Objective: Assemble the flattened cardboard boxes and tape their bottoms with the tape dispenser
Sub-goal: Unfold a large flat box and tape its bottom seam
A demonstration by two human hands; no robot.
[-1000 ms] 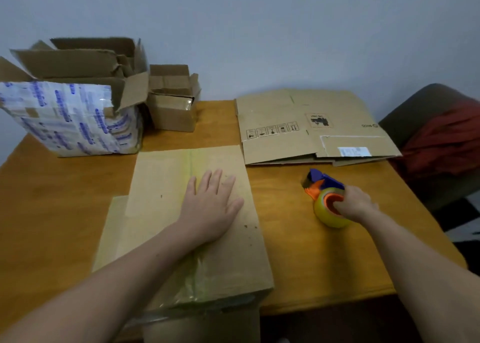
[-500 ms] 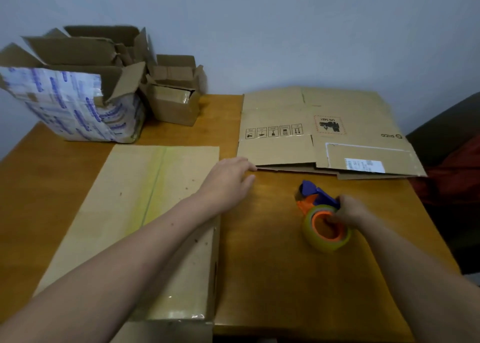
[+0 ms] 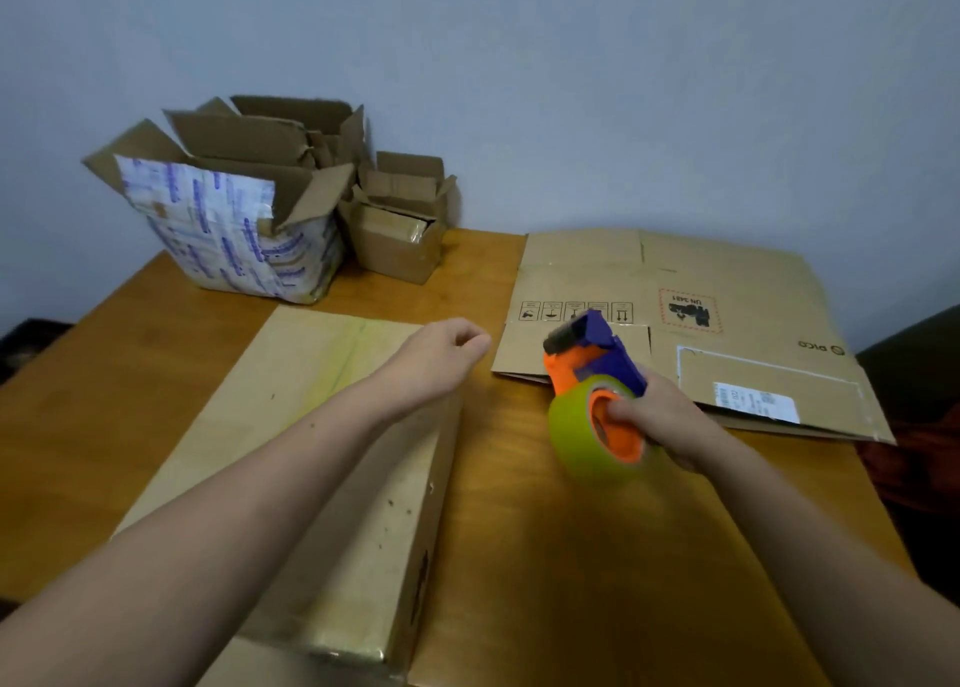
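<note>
Nearest, a taped cardboard box (image 3: 332, 478) lies on its side on the wooden table (image 3: 545, 556), under the left forearm. The left hand (image 3: 441, 359) hangs over the box's far right corner with its fingers loosely curled, holding nothing; whether it touches the cardboard cannot be told. To its right, the right hand (image 3: 660, 421) grips the tape dispenser (image 3: 597, 400) with its fingers inside the orange core of the yellow-green roll, the blue and orange head pointing up and away. Beyond the dispenser, the flattened cardboard boxes (image 3: 727, 322) lie stacked on the table's far right part. At the far left, against the wall, stand an open box wrapped in printed tape (image 3: 223, 229) and a small open box (image 3: 400, 229) just beside it.

Half a second ago the dispenser sat low near the table by the right hand; now it is lifted clear and tipped upward. The left hand, then reaching to the edge of the flattened stack, now hangs short of it.
</note>
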